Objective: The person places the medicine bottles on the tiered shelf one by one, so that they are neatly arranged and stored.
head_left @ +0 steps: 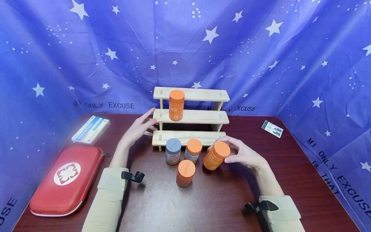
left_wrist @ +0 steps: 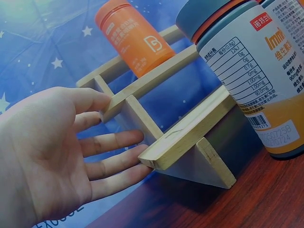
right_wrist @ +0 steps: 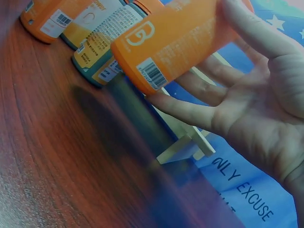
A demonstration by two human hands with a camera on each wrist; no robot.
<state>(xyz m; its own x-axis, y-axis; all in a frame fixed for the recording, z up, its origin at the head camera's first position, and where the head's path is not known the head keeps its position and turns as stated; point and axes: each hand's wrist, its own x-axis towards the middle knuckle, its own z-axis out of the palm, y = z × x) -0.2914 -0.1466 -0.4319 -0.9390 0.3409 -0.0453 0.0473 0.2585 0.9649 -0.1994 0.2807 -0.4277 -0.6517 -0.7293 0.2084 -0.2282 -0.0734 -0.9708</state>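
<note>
My right hand (head_left: 242, 154) grips an orange bottle (head_left: 214, 158) between thumb and fingers, tilted, in front of the shelf's lowest step. In the right wrist view the held bottle (right_wrist: 166, 45) is raised off the table, its base toward the other bottles. My left hand (head_left: 140, 129) has its fingers spread at the left end of the three-step wooden shelf (head_left: 203, 116), fingertips right at the boards. On the middle step stands another orange bottle (head_left: 176, 105). Before the shelf are a grey-capped bottle (head_left: 173, 151), an orange-capped bottle with a white label (head_left: 193, 150) and an orange bottle (head_left: 185, 174).
A red first-aid case (head_left: 66, 180) with a white emblem lies at the left of the dark wooden table (head_left: 162, 209). Behind it are blue-and-white medicine boxes (head_left: 91, 129). At the right lies a small green-and-white packet (head_left: 272, 128). A starry blue cloth (head_left: 185, 38) hangs around.
</note>
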